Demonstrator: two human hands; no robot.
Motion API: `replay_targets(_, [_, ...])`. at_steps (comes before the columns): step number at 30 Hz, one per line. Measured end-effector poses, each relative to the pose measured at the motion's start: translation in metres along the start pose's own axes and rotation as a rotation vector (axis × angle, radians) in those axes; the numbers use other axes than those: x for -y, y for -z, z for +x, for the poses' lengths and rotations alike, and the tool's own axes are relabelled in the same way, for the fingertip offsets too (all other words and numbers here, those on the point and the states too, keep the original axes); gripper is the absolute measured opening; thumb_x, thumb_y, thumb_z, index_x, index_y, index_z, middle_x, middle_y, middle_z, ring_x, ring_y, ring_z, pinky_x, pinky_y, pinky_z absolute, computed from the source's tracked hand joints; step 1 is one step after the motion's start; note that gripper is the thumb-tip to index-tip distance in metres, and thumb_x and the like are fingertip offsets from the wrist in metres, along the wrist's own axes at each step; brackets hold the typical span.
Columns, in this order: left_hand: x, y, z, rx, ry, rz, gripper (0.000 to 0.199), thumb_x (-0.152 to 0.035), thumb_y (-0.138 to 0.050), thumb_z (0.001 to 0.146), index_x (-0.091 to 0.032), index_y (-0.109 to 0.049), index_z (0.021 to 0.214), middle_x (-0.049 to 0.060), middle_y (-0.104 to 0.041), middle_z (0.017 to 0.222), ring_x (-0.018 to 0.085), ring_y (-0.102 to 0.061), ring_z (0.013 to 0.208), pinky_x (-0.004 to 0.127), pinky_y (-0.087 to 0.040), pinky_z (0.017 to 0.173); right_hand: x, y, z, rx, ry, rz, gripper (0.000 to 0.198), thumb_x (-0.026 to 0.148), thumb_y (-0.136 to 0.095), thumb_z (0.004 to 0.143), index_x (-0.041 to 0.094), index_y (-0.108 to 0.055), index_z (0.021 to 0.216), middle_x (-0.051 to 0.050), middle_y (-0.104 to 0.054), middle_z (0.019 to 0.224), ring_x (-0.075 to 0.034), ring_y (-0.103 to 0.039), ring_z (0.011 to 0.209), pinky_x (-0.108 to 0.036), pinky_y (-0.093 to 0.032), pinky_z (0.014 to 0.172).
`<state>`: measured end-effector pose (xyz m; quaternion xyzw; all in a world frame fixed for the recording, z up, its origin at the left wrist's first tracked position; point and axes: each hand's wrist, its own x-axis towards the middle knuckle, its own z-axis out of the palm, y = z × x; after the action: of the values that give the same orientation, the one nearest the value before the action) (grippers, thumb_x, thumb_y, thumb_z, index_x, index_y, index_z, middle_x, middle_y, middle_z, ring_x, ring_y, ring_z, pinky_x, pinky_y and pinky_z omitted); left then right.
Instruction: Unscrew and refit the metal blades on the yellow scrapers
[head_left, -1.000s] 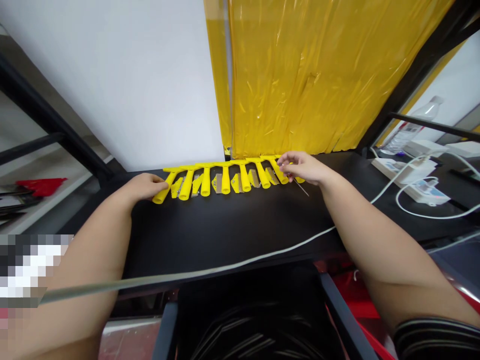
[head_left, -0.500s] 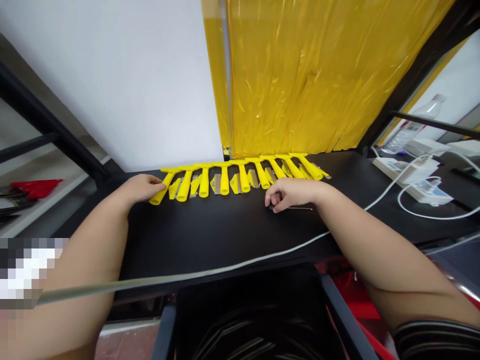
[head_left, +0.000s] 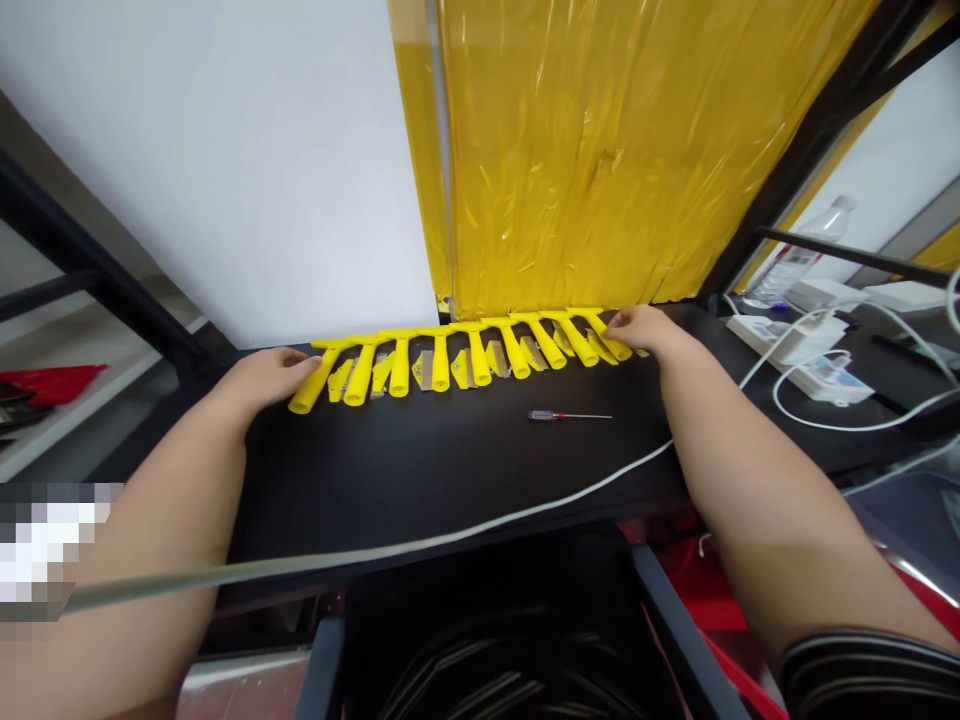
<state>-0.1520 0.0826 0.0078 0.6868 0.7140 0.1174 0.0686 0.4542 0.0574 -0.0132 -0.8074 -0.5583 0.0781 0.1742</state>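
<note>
A row of bright yellow scrapers point(head_left: 465, 352) with T-shaped handles lies along the back of the black table point(head_left: 450, 470); the left hand point(head_left: 262, 378) loosely curls on the leftmost one; the right hand point(head_left: 641, 328) rests fingers on the rightmost, gripping nothing; a small screwdriver point(head_left: 566, 416) lies apart

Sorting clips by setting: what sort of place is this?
Probably a small workshop bench: a row of yellow scrapers on a black table, a screwdriver, and power strips with cables.

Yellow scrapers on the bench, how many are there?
8 yellow scrapers, in one row along the black bench's back edge, from left hand to right hand; more may be hidden.
</note>
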Motion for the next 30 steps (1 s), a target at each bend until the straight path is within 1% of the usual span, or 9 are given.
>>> replay_targets(2, [-0.001,0.001,-0.002,0.018,0.029,0.027,0.058,-0.057,-0.064,0.093,-0.012,-0.075,0.127,0.007,-0.075,0.102,0.022,-0.057,0.088,0.024,-0.038,0.071,0.001,-0.003,0.0,0.004,-0.048,-0.013,0.023,0.034,-0.081,0.077,0.019,-0.081,0.095,-0.008,-0.078,0.085,-0.022,-0.072,0.074,-0.03,-0.053,0.064])
replay_targets(6, [-0.002,0.002,-0.006,0.013,0.011,0.018,0.057,-0.061,-0.065,0.092,-0.013,-0.076,0.122,0.003,-0.074,0.091,0.02,-0.055,0.083,0.023,-0.038,0.071,0.003,-0.004,-0.001,0.011,-0.117,-0.006,0.03,0.036,-0.085,0.073,0.02,-0.08,0.098,-0.008,-0.077,0.08,-0.022,-0.07,0.066,-0.032,-0.056,0.063])
replay_targets(12, [0.001,0.001,-0.003,-0.011,0.022,0.005,0.055,-0.06,-0.067,0.09,-0.013,-0.075,0.118,0.003,-0.069,0.087,0.02,-0.052,0.079,0.026,-0.036,0.07,0.003,-0.003,0.0,-0.042,-0.126,-0.024,0.027,0.04,-0.085,0.07,0.022,-0.078,0.088,-0.01,-0.077,0.088,-0.027,-0.074,0.079,-0.037,-0.058,0.072])
replay_targets(17, [-0.005,0.005,-0.008,-0.151,0.029,0.047,0.055,-0.057,-0.069,0.087,-0.012,-0.074,0.119,0.006,-0.071,0.092,0.021,-0.051,0.078,0.029,-0.04,0.073,-0.002,0.003,0.002,-0.113,-0.12,0.021,0.023,0.041,-0.083,0.071,0.021,-0.073,0.074,-0.008,-0.072,0.077,-0.027,-0.07,0.077,-0.035,-0.053,0.068])
replay_targets(21, [-0.026,0.006,-0.02,-0.386,-0.119,0.045,0.042,-0.042,-0.062,0.09,-0.013,-0.073,0.117,0.008,-0.068,0.099,0.026,-0.056,0.094,0.042,-0.044,0.101,-0.001,0.009,-0.003,-0.194,-0.123,0.351,0.021,0.032,-0.081,0.069,0.019,-0.064,0.07,-0.002,-0.058,0.059,-0.018,-0.055,0.057,-0.029,-0.041,0.052])
replay_targets(23, [-0.044,0.003,-0.029,-0.488,-0.245,-0.02,0.035,-0.037,-0.059,0.089,-0.015,-0.074,0.111,0.008,-0.065,0.096,0.025,-0.058,0.094,0.042,-0.045,0.103,0.009,0.012,-0.01,-0.199,-0.05,0.604,0.022,0.029,-0.08,0.067,0.02,-0.06,0.072,0.002,-0.053,0.056,-0.014,-0.048,0.052,-0.026,-0.034,0.048])
replay_targets(25, [-0.066,-0.003,-0.042,-0.517,-0.41,-0.129,0.032,-0.038,-0.057,0.09,-0.017,-0.075,0.107,0.007,-0.066,0.095,0.024,-0.06,0.089,0.04,-0.048,0.096,0.025,0.013,-0.022,-0.148,0.096,0.818,0.027,0.03,-0.081,0.063,0.02,-0.059,0.075,0.003,-0.053,0.058,-0.011,-0.044,0.05,-0.024,-0.033,0.047])
replay_targets(27, [-0.09,-0.012,-0.058,-0.41,-0.59,-0.263,0.033,-0.041,-0.057,0.093,-0.015,-0.075,0.104,0.007,-0.068,0.09,0.023,-0.063,0.086,0.036,-0.05,0.083,0.048,0.011,-0.038,-0.052,0.28,0.95,0.034,0.032,-0.084,0.059,0.02,-0.058,0.077,0.003,-0.056,0.063,-0.011,-0.048,0.055,-0.023,-0.037,0.051])
replay_targets(30, [-0.123,-0.029,-0.085,-0.071,-0.78,-0.409,0.03,-0.042,-0.062,0.096,-0.019,-0.078,0.105,0.007,-0.074,0.097,0.021,-0.065,0.084,0.035,-0.052,0.079,0.085,0.003,-0.071,0.096,0.511,1.047,0.04,0.033,-0.089,0.057,0.019,-0.058,0.078,0.002,-0.06,0.073,-0.011,-0.054,0.064,-0.024,-0.045,0.06])
